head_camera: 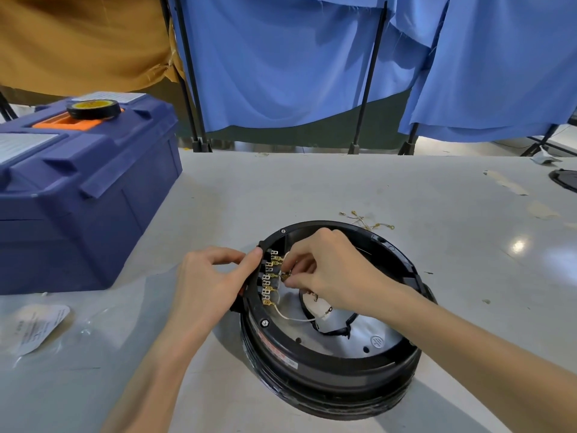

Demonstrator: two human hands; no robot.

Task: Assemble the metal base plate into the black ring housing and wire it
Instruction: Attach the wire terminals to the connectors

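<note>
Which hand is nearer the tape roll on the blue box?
Left. The left hand grips the housing rim, nearer the tape roll; right hand pinches a terminal inside the housing, farther right.

Bare left hand [212,276], bare right hand [331,270], forearms [484,345] uncovered to the frame's edge

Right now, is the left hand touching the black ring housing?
Touching. The head view shows the left hand gripping the rim of the black ring housing, thumb tip on its edge.
</note>
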